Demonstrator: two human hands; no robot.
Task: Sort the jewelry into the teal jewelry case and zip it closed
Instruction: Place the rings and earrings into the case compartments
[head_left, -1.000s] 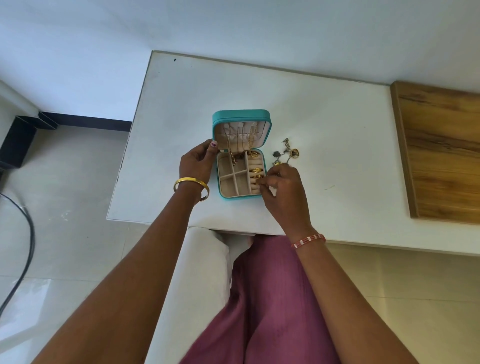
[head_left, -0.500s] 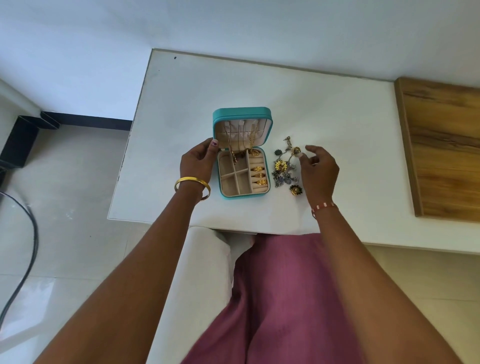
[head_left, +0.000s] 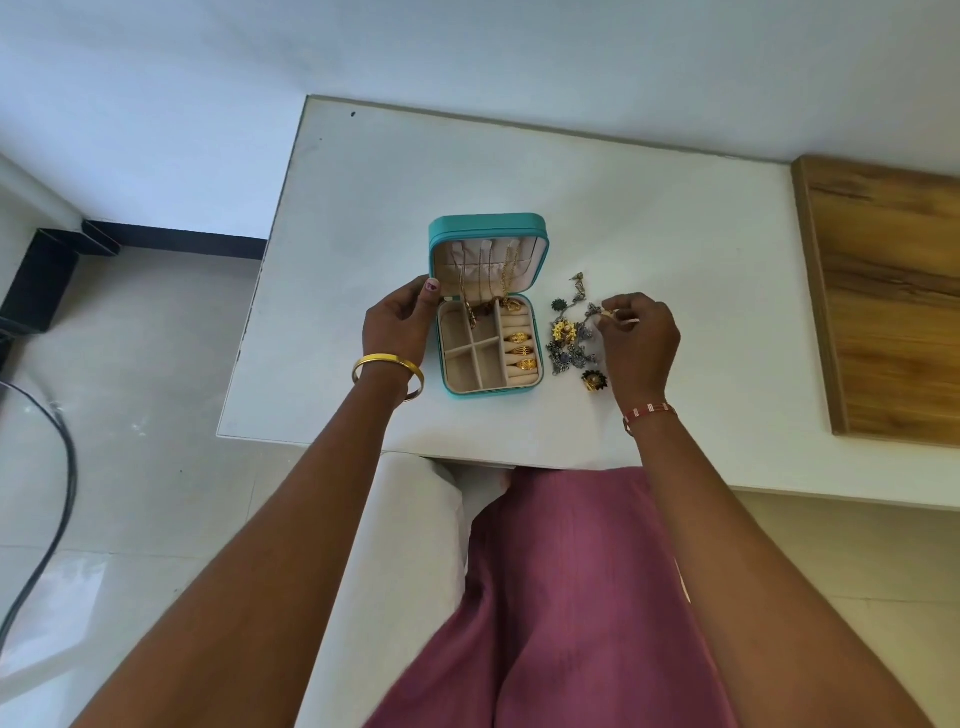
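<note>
The teal jewelry case (head_left: 485, 227) stands open on the white table (head_left: 649, 218), lid upright with gold chains hanging inside. Three gold rings (head_left: 520, 351) sit in the ring rolls on the right of its beige tray. My left hand (head_left: 399, 325) grips the case's left edge near the hinge. Right of the case lies a pile of loose jewelry (head_left: 569, 343), dark flower pieces and a gold flower. My right hand (head_left: 640, 343) pinches a small piece at the pile's upper right. A dark and gold ring (head_left: 594, 381) lies at the pile's near end.
A wooden board (head_left: 888, 296) lies on the table at the far right. The table's near edge runs just behind my wrists, with a white chair seat (head_left: 415, 545) and my lap below. A black cable (head_left: 57, 499) curves on the floor at left.
My right hand left the case's ring rolls and moved right to the loose pile, where its fingers have closed on a small piece. The left hand stayed on the case.
</note>
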